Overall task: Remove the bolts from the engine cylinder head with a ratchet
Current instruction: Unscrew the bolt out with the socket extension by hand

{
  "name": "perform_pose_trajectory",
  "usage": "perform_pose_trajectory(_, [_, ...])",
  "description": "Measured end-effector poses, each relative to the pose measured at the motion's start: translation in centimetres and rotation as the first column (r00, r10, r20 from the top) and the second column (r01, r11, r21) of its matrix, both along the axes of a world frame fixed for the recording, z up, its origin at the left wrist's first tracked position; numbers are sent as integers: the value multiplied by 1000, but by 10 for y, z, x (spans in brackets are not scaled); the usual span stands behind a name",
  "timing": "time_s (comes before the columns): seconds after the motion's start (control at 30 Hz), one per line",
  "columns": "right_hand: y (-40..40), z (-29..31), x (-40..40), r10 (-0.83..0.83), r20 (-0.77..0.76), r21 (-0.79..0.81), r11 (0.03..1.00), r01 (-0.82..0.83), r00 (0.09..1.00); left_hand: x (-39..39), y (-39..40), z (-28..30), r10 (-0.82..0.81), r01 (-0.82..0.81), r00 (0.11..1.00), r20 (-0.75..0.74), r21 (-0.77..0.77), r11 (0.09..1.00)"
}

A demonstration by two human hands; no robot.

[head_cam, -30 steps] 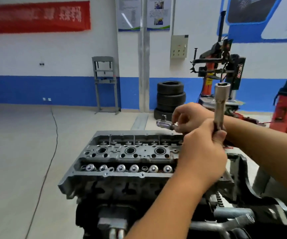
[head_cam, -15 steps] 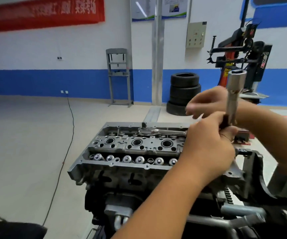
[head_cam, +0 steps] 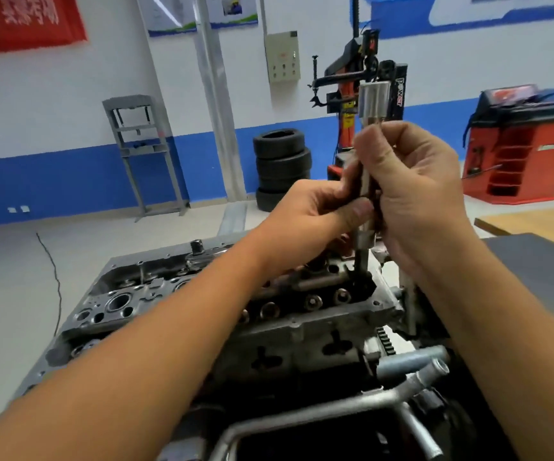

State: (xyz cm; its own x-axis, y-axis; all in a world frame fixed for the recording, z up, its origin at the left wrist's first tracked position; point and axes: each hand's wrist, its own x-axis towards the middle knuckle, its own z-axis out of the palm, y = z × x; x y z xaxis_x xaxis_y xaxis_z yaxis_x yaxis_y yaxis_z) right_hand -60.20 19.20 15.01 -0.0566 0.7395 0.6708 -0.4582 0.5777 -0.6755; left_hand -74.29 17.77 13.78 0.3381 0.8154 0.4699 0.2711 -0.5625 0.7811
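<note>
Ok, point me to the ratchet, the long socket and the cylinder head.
ratchet (head_cam: 199, 252): head view, on its head, lying at the far edge of the engine.
long socket (head_cam: 372, 103): head view, on its wide top end above both hands.
cylinder head (head_cam: 328, 322): head view, on its bare near rail.

Hands: we count two, left hand (head_cam: 318, 207) and right hand (head_cam: 415, 194), both gripping one upright socket tool (head_cam: 368, 168).
Ratchets: one, ratchet (head_cam: 202, 256) lying on the head, left of and below the left hand.
Cylinder heads: one, cylinder head (head_cam: 302, 331) beneath both hands.
Tyres: one tyre stack (head_cam: 282, 168), four by our count, beyond the left hand.
Red machines: two, tyre changer (head_cam: 358, 94) behind the hands, wheel balancer (head_cam: 521, 144) right of the right hand.
</note>
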Motion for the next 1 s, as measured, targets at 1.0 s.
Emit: perform_pose_trajectory(1.0, [-7,29,-4,-78,26,185,980,72,997,30,-22,-26,209,-212,966,151,-1,977])
